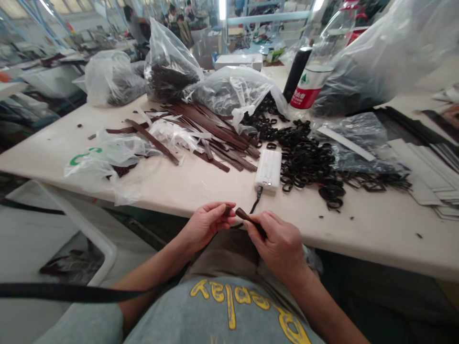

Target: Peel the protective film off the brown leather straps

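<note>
In front of my lap, just off the table's near edge, my two hands are close together. My left hand point(211, 220) pinches a small dark brown piece point(227, 209) between thumb and fingertips; most of it is covered. A dark brown strip point(244, 216), apparently folded or doubled, sticks out of my closed right hand point(279, 239) towards the left fingers. A narrow gap shows between the two brown pieces. Beyond the hands lies a pile of flat brown strips point(215, 131).
A white power bank point(268, 168) with a black cable point(256, 203) sits near the table edge. Right of it are heaped black loops point(308, 153). Plastic bags point(172, 71) and a cut-off bottle point(308, 88) stand behind. Grey-white panels point(418, 177) lie right.
</note>
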Demonstrator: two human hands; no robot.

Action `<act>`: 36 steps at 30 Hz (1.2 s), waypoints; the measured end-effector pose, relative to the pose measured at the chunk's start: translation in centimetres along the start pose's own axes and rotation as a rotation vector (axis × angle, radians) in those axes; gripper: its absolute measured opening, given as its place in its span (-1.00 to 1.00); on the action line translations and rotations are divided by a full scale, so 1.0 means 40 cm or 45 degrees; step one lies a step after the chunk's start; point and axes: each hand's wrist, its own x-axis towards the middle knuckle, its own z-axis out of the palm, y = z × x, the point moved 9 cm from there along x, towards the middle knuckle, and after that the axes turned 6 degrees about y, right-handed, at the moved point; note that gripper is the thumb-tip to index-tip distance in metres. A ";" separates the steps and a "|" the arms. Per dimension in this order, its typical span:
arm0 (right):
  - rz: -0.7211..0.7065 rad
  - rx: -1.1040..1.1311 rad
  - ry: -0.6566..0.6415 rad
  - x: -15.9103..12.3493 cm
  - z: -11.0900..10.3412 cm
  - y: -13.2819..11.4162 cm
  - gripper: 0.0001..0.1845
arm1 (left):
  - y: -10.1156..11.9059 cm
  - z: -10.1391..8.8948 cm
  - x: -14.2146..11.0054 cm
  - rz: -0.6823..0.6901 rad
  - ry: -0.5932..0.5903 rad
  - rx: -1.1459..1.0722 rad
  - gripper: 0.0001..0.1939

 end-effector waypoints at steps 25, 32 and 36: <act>-0.022 0.009 0.002 -0.030 0.014 -0.002 -0.76 | -0.075 0.039 0.000 -0.131 0.020 -0.139 -0.76; 0.281 0.525 0.003 -0.035 0.021 0.042 -0.90 | -0.044 0.052 -0.009 0.108 -0.044 0.188 -0.66; 0.298 0.581 -0.002 -0.030 0.023 0.040 -0.89 | -0.030 0.047 -0.005 0.173 -0.080 0.408 -0.74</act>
